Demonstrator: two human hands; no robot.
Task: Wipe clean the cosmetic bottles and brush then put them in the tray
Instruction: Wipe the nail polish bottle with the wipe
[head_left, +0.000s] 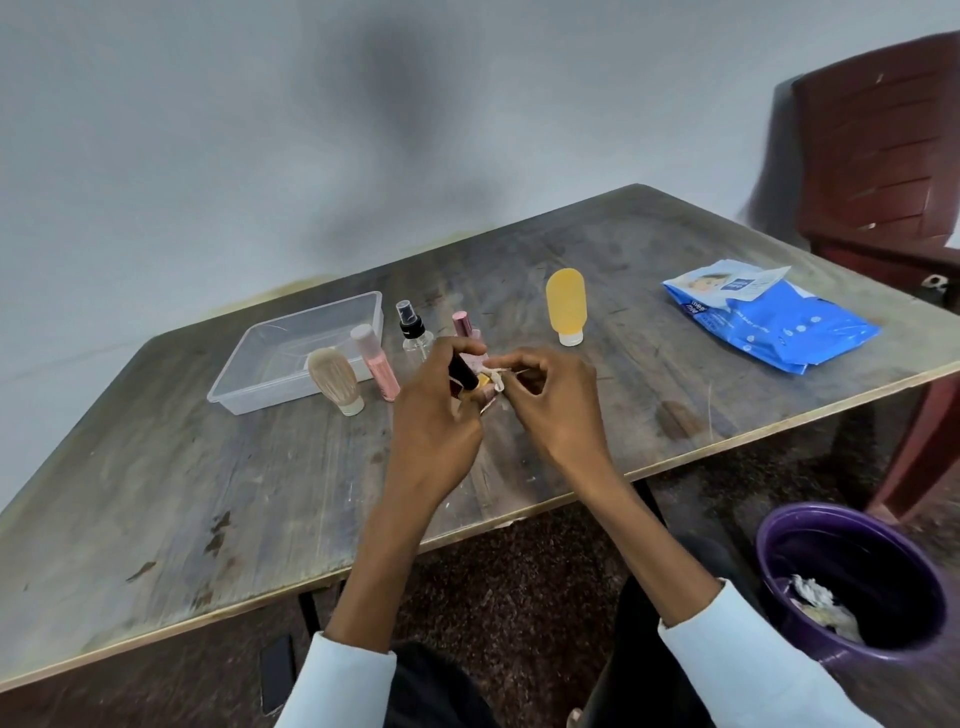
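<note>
- Cosmetic bottle, small, with a dark cap and a yellowish body (467, 375), is held up over the worn wooden surface (260, 493) near its middle, between both hands. It is tilted, cap up and to the left, which seems meant to turn its lower end toward the wipe.
- Left hand (436, 415) has its fingers curled round the bottle, gripping it steady; this looks like the holding hand.
- Right hand (545, 400) pinches a small crumpled white wipe (496, 379) against the bottle's lower end. By the look of it this is the cleaning step for this bottle, not yet the putting away.
- Clear rectangular plastic tray (249, 364) sits at the left, behind the hands. Nothing can be made out inside it, so I judge the task to be at an early stage.
- Standing in a loose row just right of the tray, likely queued for wiping: a beige bristled brush with a white base (335, 379), a pale pink tube with a pink cap (375, 361), a clear spray bottle with a black pump (413, 330) and a metallic pink capped bottle (461, 323), partly hidden by the left hand.
- Orange-yellow squeeze bottle standing on its white cap (566, 306) is a little apart to the right.
- Blue pack of wet wipes (769, 322) lies at the far right of the surface with its flap open, handy for the right hand.
- Purple bin (852, 582) stands on the floor by the person's right side with crumpled used wipes in it, placed to take waste without reaching far.
</note>
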